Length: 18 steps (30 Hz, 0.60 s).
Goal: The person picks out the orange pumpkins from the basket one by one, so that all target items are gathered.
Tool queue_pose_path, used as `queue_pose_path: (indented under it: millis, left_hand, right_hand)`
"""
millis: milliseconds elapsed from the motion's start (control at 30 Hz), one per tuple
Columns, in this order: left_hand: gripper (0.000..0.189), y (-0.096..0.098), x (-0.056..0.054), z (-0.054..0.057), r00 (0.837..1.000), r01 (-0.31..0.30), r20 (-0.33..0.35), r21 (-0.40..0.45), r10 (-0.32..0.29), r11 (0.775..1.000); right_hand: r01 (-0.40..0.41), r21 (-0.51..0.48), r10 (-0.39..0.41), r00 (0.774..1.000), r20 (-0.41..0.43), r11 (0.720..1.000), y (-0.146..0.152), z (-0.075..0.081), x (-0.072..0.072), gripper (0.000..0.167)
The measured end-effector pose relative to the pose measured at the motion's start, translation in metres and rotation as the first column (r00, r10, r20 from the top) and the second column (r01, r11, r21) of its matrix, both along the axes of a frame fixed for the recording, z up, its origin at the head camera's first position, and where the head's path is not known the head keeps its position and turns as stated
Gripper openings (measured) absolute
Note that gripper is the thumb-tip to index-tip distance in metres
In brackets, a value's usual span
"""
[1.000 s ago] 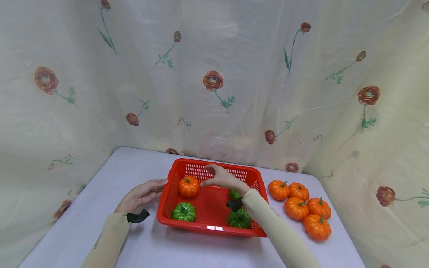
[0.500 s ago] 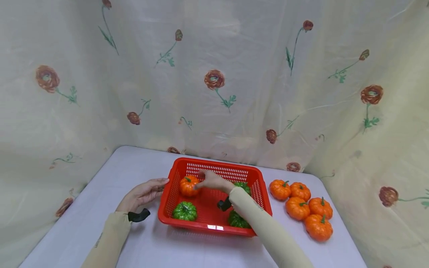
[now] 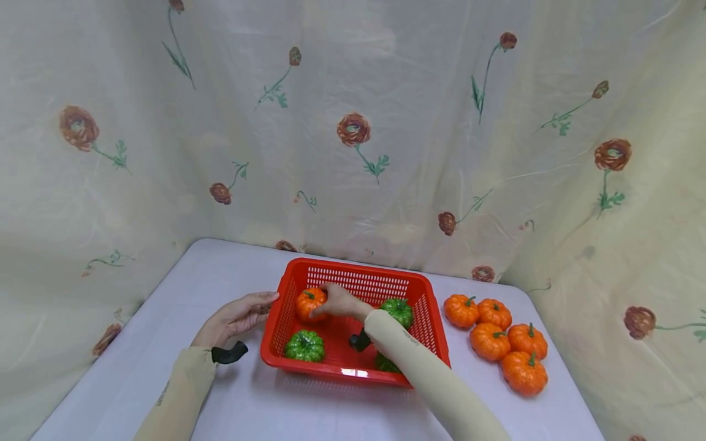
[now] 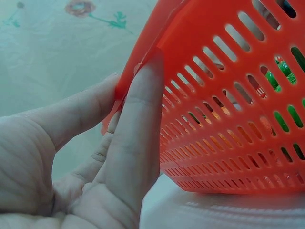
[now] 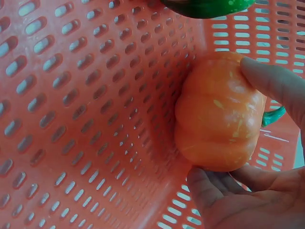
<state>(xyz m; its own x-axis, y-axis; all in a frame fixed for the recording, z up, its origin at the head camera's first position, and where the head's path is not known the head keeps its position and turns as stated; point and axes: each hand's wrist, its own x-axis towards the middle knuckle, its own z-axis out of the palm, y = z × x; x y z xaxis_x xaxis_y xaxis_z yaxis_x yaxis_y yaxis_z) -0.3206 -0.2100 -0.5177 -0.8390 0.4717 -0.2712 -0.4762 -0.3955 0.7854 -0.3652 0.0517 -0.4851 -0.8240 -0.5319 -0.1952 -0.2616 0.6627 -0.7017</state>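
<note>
A red plastic basket (image 3: 309, 366) with slotted walls stands on the table. My left hand (image 3: 237, 318) pinches its left rim between thumb and fingers, seen close in the left wrist view on the basket wall (image 4: 209, 119). Inside, at the back left, sits a small orange pumpkin (image 3: 306, 306). My right hand (image 3: 343, 304) reaches in and grips it; in the right wrist view thumb and fingers lie on opposite sides of the pumpkin (image 5: 217, 114), its green stem facing the palm. One green pumpkin (image 3: 305, 346) lies front left, another (image 3: 398, 312) at the right; a third is partly behind my right forearm.
Several orange pumpkins (image 3: 489, 342) sit in a group on the table to the right of the basket. A flowered curtain (image 3: 353, 202) hangs behind the table and at both sides. The white tabletop (image 3: 220, 269) shows left of the basket.
My right hand has moved left and down inside the basket, from beside the orange pumpkin to gripping it. The right green pumpkin is more uncovered. My left hand stays on the rim.
</note>
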Motion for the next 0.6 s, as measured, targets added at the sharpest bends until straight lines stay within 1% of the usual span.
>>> queue_pose_path:
  millis: [167,267,400,433,500,567,600]
  left_hand:
    - [0.025,0.001,0.0,0.0,1.0,-0.003,0.011,0.0,0.003,1.0]
    - [0.032,0.003,0.0,-0.001,1.0,-0.007,0.011,-0.008,0.007,1.0]
    - [0.046,0.003,0.003,0.0,0.996,-0.071,0.05,-0.057,0.073,0.996]
    - [0.047,0.002,0.004,0.001,0.996,-0.068,0.051,-0.056,0.071,0.996]
    - [0.041,0.002,0.005,0.003,0.996,-0.063,0.054,-0.049,0.066,0.997]
    - [0.033,0.001,0.004,0.003,0.999,-0.033,0.04,-0.018,0.033,0.999]
    - [0.03,0.001,0.003,0.002,1.0,-0.006,0.023,-0.002,0.006,1.0]
  right_hand:
    - [0.007,0.011,-0.007,1.0,0.004,1.0,0.001,0.001,0.001,0.073]
    - [-0.002,0.028,0.002,1.0,-0.007,1.0,0.005,0.003,0.003,0.073]
    - [-0.01,0.034,0.011,1.0,-0.022,0.999,0.01,0.009,0.01,0.071]
    - [-0.009,0.033,0.01,1.0,-0.025,0.999,0.012,0.01,0.011,0.071]
    - [-0.008,0.031,0.009,0.999,-0.034,0.999,0.015,0.014,0.015,0.072]
    - [-0.005,0.021,0.005,0.999,-0.032,1.0,0.02,0.018,0.018,0.074]
    - [-0.004,0.016,0.004,0.999,-0.033,1.0,0.022,0.02,0.019,0.076]
